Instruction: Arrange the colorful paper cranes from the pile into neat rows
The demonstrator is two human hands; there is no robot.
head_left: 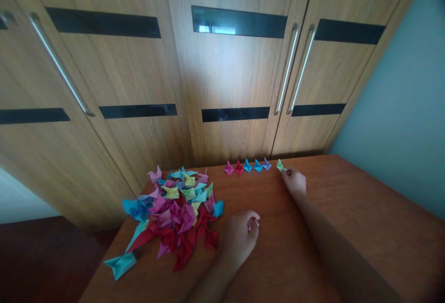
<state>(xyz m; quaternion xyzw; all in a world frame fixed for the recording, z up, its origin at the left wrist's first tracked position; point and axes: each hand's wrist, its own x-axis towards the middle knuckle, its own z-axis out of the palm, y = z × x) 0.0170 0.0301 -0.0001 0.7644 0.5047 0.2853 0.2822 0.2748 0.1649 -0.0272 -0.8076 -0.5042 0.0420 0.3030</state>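
Currently held piece: the light green folded paper (280, 165), at the far edge of the table (365, 201), just right of the paper row (247, 166) with a gap between.
Your right hand (295, 182): reached forward; grip closed, thumb and fingers pinching the light green folded paper at its near right edge.
Your left hand (240, 237): just right of the paper pile (174, 216) and nearer to you than the right hand; grip closed in a loose curl.
Row contents: five small folded pieces, spaced side by side — magenta, red, blue, blue and violet, from your left to your right.
Pile contents: overlapping folded pieces in red, magenta, pink, blue, turquoise, green and yellow.
Outlying piece: turquoise folded paper (121, 264) at the pile's near left side — you cannot tell whether it touches.
Backdrop: wooden wardrobe (229, 76) behind the table.
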